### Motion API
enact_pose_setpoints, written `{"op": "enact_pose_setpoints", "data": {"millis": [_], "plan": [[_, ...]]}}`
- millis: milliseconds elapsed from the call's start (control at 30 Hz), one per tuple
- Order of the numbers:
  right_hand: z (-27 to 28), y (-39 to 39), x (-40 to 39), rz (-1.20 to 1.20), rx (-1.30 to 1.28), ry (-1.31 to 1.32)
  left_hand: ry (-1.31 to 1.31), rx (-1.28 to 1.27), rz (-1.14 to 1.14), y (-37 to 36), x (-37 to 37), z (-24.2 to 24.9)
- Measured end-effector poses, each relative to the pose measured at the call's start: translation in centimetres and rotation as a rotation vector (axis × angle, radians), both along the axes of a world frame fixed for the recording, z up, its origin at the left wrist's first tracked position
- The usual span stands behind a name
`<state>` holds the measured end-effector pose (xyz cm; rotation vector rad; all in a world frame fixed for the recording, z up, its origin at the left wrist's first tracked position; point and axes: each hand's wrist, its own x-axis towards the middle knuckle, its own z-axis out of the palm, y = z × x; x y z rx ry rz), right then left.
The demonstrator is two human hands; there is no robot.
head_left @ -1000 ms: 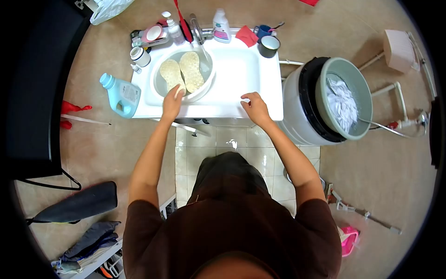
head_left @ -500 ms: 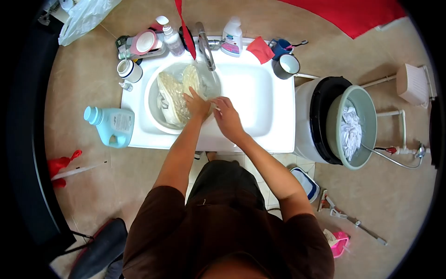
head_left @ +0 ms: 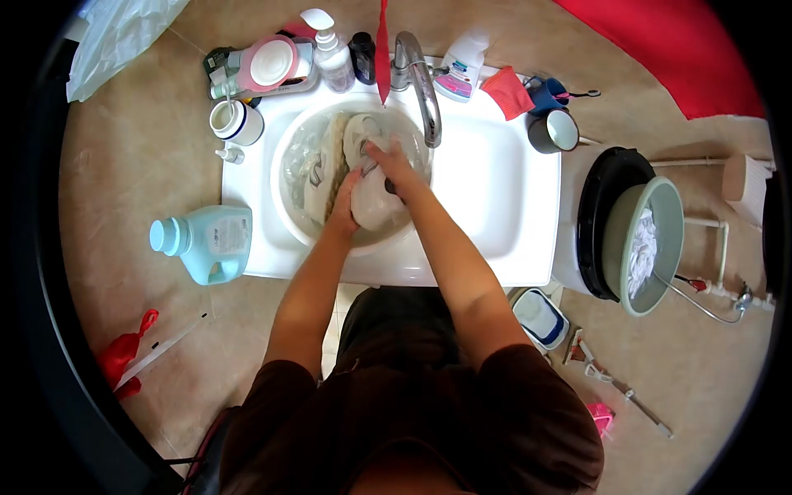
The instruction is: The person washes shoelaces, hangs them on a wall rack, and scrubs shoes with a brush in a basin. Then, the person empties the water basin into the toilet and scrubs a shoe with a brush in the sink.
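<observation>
A pale shoe (head_left: 377, 208) is in the water of a whitish basin (head_left: 277, 186), turned on its side with a dark mark showing. My left hand (head_left: 345, 204) is closed on its left edge. Over its upper right side, my right hand (head_left: 399, 171) grips it with bent fingers. Beneath my right palm a small dark spot shows; what it is, I cannot make out. A second pale shoe (head_left: 318, 186) lies in the basin just left of my left hand, partly under water.
The basin stands in a white sink (head_left: 495, 190) under a chrome faucet (head_left: 427, 99). Bottles, a jar (head_left: 237, 122) and a mug (head_left: 554, 130) line its edges. A blue detergent jug (head_left: 210, 239) is at left. A green basin (head_left: 664, 247) with white cloth stands at right.
The right-hand shoe has been turned from sole-up, and both hands have taken hold of it. My right hand has moved from beside the basin's edge onto the shoe. The view has shifted slightly.
</observation>
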<state>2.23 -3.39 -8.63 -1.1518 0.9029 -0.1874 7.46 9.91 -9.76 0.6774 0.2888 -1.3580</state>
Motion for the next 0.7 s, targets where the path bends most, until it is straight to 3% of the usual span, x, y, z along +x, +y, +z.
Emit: {"op": "enact_pose_setpoints", "data": {"millis": [100, 200, 300, 400, 500, 600, 700], "plan": [[-1.6, -0.5, 1.1, 0.153, -0.16, -0.056, -0.102, 0.085, -0.001, 0.5, 0.2, -0.3], [-0.5, -0.8, 0.6, 0.322, -0.76, 0.167, -0.095, 0.238, -0.077, -0.4, 0.4, 0.0], [0.0, 0.3, 1.4, 0.468, -0.792, 0.459, -0.153, 0.27, -0.073, 0.1, 0.1, -0.1], [0.7, 0.0, 1.6, 0.524, -0.862, 0.552, -0.184, 0.411, -0.024, -0.1, -0.2, -0.7], [1.6, -0.7, 1.7, 0.238, -0.64, 0.587, -0.275, 0.362, -0.059, -0.1, -0.3, -0.8], [0.7, -0.1, 1.3, 0.117, -0.67, 0.367, -0.529, 0.57, -0.269, 0.6, -0.7, 0.2], [-2.2, 0.3, 2.4, 0.029, -0.785, 0.085, -0.934, 0.464, -0.154, 0.6, -1.5, -2.3]]}}
